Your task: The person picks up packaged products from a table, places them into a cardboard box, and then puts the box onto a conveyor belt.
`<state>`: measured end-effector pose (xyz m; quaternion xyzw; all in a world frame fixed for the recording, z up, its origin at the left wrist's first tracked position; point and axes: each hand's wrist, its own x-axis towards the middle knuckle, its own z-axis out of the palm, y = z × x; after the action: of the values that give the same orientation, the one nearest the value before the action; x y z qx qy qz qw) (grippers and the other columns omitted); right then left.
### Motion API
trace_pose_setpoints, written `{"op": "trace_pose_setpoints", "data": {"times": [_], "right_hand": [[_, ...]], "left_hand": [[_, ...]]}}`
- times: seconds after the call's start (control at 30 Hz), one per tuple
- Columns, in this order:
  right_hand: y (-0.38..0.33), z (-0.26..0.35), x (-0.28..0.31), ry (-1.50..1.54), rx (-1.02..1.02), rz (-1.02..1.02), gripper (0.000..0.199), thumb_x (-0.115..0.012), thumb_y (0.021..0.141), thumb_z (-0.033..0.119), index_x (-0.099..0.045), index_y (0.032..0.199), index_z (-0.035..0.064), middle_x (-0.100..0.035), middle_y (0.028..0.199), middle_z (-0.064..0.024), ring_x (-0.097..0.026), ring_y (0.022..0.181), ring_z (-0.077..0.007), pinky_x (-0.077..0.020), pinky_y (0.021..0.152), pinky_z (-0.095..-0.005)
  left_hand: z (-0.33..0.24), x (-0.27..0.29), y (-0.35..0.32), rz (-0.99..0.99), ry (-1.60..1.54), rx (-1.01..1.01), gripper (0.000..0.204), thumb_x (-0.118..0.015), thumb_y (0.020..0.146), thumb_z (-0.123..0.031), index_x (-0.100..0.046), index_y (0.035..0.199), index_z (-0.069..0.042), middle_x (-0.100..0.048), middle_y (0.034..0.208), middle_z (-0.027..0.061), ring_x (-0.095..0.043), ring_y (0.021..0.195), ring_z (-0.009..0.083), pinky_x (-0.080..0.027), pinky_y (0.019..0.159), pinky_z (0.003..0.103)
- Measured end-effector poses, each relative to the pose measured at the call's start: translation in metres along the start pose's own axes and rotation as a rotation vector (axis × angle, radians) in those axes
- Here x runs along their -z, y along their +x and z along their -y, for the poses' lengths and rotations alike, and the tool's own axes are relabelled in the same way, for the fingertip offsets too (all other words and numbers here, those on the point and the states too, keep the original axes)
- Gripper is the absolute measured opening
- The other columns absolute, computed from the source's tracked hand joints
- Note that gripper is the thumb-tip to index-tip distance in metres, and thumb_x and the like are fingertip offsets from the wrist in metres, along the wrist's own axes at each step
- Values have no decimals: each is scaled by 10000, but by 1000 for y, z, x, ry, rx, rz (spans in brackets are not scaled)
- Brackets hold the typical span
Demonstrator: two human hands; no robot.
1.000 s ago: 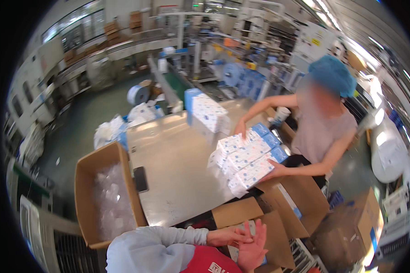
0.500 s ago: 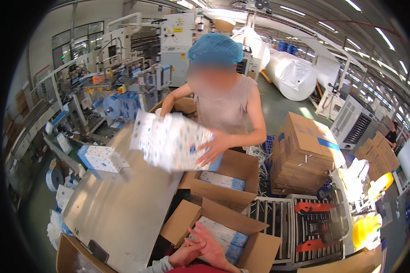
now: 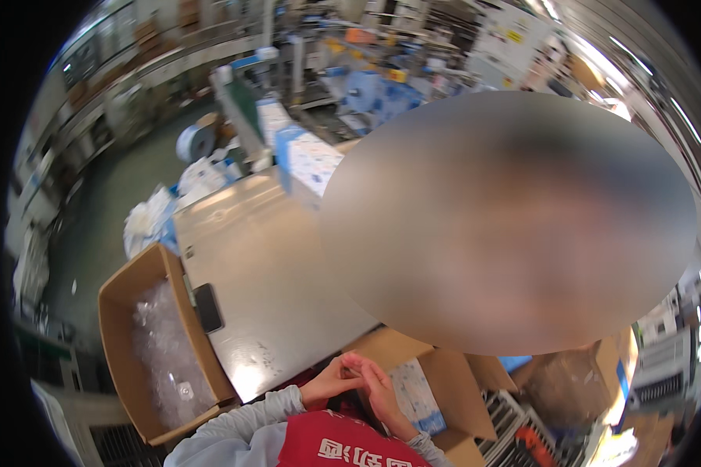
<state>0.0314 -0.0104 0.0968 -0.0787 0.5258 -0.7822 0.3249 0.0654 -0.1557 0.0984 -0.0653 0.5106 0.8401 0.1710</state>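
Observation:
In front of my body my left hand [image 3: 331, 383] and my right hand [image 3: 383, 395] meet at the fingertips, fingers extended and slightly bent, with nothing visible between them. Just beyond and right of them stands an open cardboard box [image 3: 453, 385]. Inside it lie white packs with blue print [image 3: 414, 393], partly hidden by my right hand. To the left is the bare metal tabletop [image 3: 269, 272]. At its far end stands a patterned blue-and-white pack [image 3: 308, 159].
A cardboard box of clear plastic [image 3: 167, 342] stands at the left, a black phone [image 3: 208, 307] beside it at the table's edge. A large blurred area covers the right, hiding much there. Rollers [image 3: 514, 424] run at lower right. Machinery [image 3: 382, 89] lies beyond the table.
My view has swung left, bringing the plastic-filled box and phone further into sight. My hands still touch, now at the fingertips. The co-worker's pack is no longer visible.

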Motion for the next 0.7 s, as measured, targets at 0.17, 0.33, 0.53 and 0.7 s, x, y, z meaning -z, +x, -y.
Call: {"op": "trace_pose_setpoints", "data": {"times": [0.17, 0.33, 0.53, 0.7], "right_hand": [[128, 1, -27, -937, 96, 385, 367, -471, 1009, 213, -520, 1303, -2, -577, 1265, -134, -553, 1171, -217, -442, 994, -329], [324, 88, -51, -1609, 793, 184, 492, -606, 913, 274, -503, 1340, 52, -485, 1349, -214, -518, 1186, -350, -428, 991, -406], [520, 149, -19, -2152, 785, 189, 1058, -800, 677, 383, -214, 1452, -34, -578, 1202, -227, -579, 1081, -352, -475, 919, -421], [492, 131, -126, -2011, 4, 589, 1130, -738, 702, 546, -168, 1478, -46, -537, 1264, -293, -516, 1201, -398, -382, 1043, -381]], "left_hand": [[8, 106, -38, -550, 216, -51, 665, -728, 860, -223, -387, 1393, -20, -512, 1229, 143, -580, 976, 175, -503, 825, 287], [-13, 169, -60, -745, 402, -62, 619, -733, 842, -255, -455, 1343, -19, -553, 1131, 129, -583, 949, 199, -509, 810, 312], [-38, 221, -40, -714, 732, -132, 636, -739, 808, -260, -468, 1335, -30, -562, 1160, 168, -594, 958, 287, -511, 835, 352], [-90, 248, -23, -942, 740, -291, 807, -752, 793, -315, -344, 1443, -68, -369, 1395, 252, -446, 1223, 394, -435, 977, 409]]}}
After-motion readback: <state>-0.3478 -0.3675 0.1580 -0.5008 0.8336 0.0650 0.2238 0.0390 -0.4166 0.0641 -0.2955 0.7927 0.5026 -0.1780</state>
